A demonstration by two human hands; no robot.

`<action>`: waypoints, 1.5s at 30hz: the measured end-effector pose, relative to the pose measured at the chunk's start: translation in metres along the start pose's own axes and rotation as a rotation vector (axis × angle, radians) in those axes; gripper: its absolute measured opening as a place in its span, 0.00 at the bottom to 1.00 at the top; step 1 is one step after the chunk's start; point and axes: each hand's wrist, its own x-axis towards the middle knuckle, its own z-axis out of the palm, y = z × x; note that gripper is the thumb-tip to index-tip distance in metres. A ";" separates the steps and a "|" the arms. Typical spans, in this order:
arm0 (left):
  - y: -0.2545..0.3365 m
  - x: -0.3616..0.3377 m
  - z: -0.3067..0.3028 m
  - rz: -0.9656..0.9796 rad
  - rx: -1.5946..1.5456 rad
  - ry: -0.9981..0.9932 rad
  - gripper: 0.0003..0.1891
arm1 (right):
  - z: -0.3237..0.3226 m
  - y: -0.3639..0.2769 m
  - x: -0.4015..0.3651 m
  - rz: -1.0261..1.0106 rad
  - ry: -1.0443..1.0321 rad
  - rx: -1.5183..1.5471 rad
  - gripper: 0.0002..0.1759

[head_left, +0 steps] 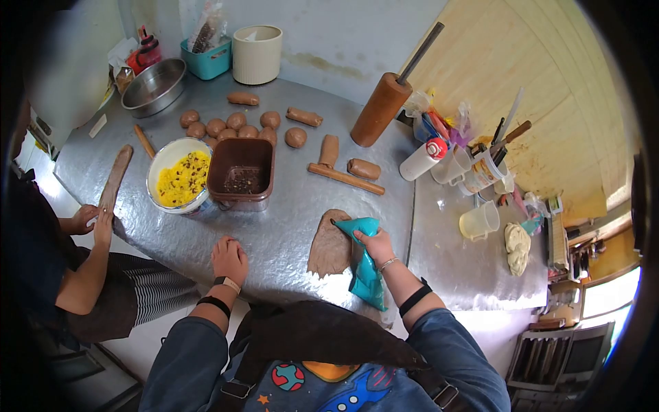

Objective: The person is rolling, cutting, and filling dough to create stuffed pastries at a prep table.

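Observation:
My right hand (pixel 375 247) is closed round a teal piping bag (pixel 366 275). The bag's tip points left, over the upper part of a flattened piece of brown dough (pixel 327 248) on the metal table. My left hand (pixel 230 259) rests at the table's front edge, fingers curled in, with nothing visible in it. Beyond that hand stand a brown square tub (pixel 270 180) with dark bits inside and a white bowl (pixel 156 180) of yellow filling. Above the flattened dough lie a wooden rolling pin (pixel 347 179) and rolled dough pieces (pixel 364 169).
Several dough balls (pixel 237 121) sit behind the tubs. A large wooden roller (pixel 382 110) stands upright at the back. On the right are a white bottle (pixel 423 159), a measuring jug (pixel 480 221) and pale dough (pixel 517 248). At left, another person's hands touch a long dough strip (pixel 117 175).

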 end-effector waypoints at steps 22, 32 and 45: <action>-0.001 0.000 0.000 0.024 0.010 0.043 0.08 | 0.000 -0.026 -0.047 -0.153 0.034 -0.286 0.30; 0.002 -0.002 -0.001 -0.006 -0.017 0.025 0.09 | -0.005 -0.005 -0.039 -0.125 0.059 -0.285 0.26; 0.000 0.000 -0.001 0.024 0.020 0.039 0.07 | 0.001 -0.022 -0.066 -0.229 -0.051 -0.322 0.31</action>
